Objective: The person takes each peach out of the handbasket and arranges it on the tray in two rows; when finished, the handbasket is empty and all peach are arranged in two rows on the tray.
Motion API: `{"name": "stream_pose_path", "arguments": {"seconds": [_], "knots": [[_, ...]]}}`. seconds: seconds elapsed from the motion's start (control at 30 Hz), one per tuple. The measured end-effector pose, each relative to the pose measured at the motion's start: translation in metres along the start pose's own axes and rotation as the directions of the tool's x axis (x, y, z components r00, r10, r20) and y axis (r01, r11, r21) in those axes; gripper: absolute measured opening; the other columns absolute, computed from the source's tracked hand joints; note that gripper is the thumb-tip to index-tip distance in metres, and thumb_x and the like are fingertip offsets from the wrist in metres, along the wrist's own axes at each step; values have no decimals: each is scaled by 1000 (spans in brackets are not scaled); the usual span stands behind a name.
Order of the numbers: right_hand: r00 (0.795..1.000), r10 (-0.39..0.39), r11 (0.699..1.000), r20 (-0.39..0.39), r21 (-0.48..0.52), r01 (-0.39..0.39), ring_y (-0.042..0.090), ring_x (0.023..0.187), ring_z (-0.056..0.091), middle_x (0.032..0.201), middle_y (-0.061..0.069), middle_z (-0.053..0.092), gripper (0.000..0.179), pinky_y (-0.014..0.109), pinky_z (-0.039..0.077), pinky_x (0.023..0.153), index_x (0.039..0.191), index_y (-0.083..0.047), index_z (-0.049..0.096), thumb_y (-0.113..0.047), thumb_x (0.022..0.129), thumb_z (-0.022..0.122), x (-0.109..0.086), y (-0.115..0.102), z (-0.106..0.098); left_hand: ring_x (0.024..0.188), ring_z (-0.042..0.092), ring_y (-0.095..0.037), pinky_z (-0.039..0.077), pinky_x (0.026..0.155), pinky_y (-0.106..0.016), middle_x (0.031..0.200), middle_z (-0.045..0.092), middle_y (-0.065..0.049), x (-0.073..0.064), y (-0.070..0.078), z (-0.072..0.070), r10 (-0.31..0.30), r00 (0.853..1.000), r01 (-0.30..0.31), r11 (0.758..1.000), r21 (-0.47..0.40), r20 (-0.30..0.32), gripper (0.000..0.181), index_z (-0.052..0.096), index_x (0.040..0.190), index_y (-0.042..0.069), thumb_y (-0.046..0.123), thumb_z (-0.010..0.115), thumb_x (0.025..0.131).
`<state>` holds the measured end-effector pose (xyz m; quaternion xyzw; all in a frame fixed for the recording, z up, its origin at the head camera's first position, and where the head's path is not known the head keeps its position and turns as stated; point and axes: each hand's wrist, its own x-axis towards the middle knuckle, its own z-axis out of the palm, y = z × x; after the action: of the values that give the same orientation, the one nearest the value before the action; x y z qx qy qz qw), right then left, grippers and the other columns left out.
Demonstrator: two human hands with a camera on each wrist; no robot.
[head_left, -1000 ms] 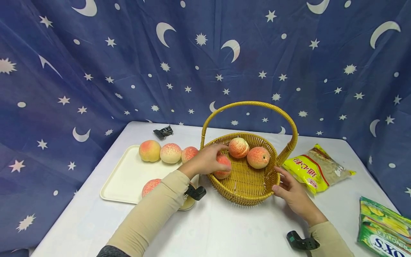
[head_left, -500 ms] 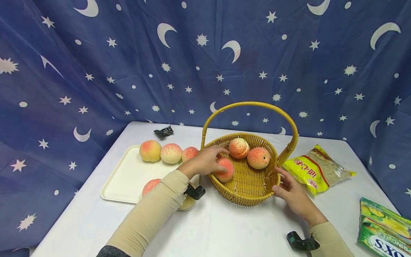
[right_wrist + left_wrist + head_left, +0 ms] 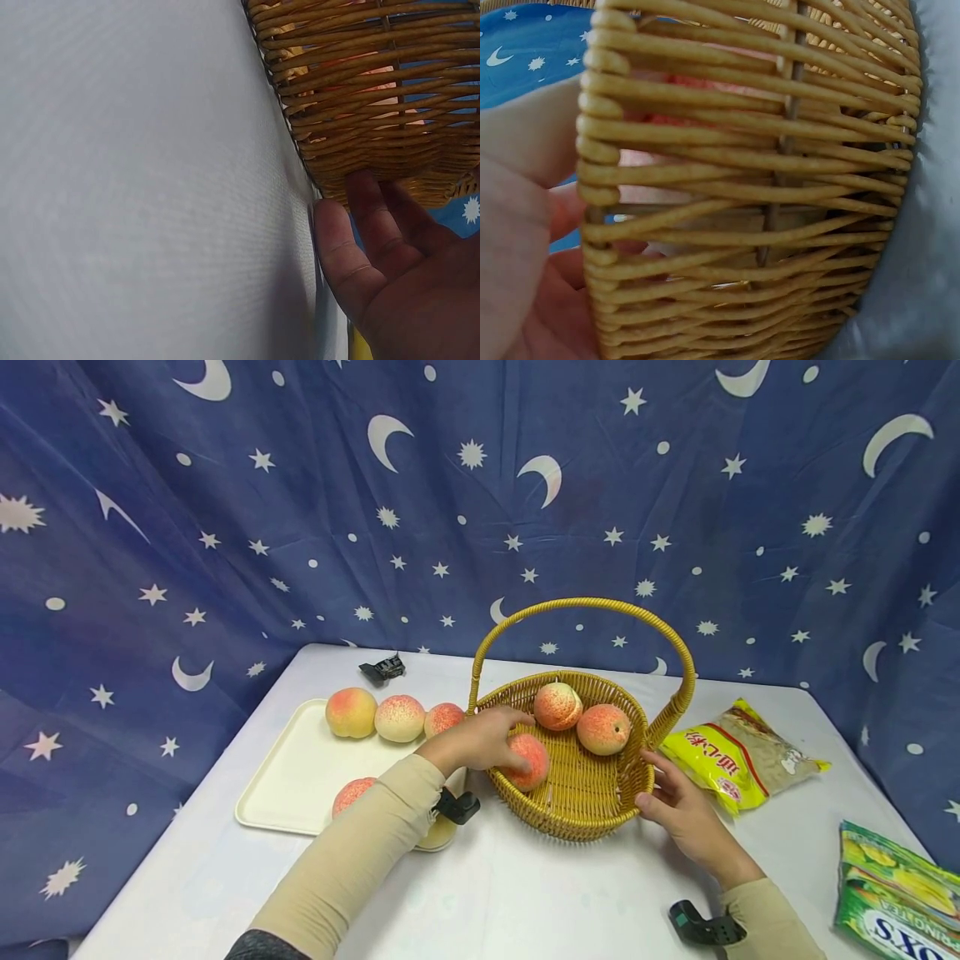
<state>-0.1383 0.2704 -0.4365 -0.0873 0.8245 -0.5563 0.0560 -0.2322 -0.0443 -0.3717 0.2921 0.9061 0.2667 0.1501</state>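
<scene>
In the head view my left hand [image 3: 483, 741] reaches over the left rim of a yellow wicker basket [image 3: 573, 806]. Its thumb lies against a pink-red peach [image 3: 529, 762] inside, while the forefinger extends past the fruit with a gap between. Through the weave, the left wrist view shows part of this peach [image 3: 686, 116] and some fingertips. Two more peaches, one speckled [image 3: 557, 706] and one pinkish [image 3: 603, 728], lie at the basket's back. My right hand [image 3: 686, 814] rests its extended fingers and thumb against the right outer wall; the right wrist view shows fingertips [image 3: 364, 184] at the weave.
On the left, a cream tray [image 3: 281, 793] bears several peaches, some partly hidden by the left forearm. A black crumpled item [image 3: 383, 669] lies behind it. To the basket's right are a yellow food bag [image 3: 738, 756] and a green packet [image 3: 896, 889]. The tall basket handle [image 3: 585, 602] arches overhead.
The peach by my left hand has shifted slightly right and toward me, down into the basket, and the forefinger has come away from it. My right hand has stayed at the wall.
</scene>
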Motion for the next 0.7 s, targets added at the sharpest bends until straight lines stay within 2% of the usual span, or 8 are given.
{"name": "stream_pose_path", "arguments": {"seconds": [0.27,0.43,0.7], "knots": [[1000,8,1000,-1,-4,-8,55,129,41,152,38,24,70,24,51,86,159,-6,19,-13,102,59,0,0,-1,125,54,-23,42,106,-33,138,59,-8,0,4,0,25,999,-27,998,59,39,70,54,142,5,30,81,82],[1000,1,1000,-5,3,-1,54,128,43,152,39,25,69,21,50,84,158,-5,20,-12,102,59,1,-2,-1,120,58,-22,45,102,-33,131,63,-5,0,4,0,27,998,-32,995,98,54,65,59,138,9,35,81,83],[1000,-1,1000,1,-11,1,54,127,44,151,39,25,69,22,50,84,158,-4,20,-13,102,59,0,-2,0,112,61,-19,48,95,-32,126,65,-3,0,3,-1,31,999,-35,994,101,43,64,61,136,12,38,83,81]]}}
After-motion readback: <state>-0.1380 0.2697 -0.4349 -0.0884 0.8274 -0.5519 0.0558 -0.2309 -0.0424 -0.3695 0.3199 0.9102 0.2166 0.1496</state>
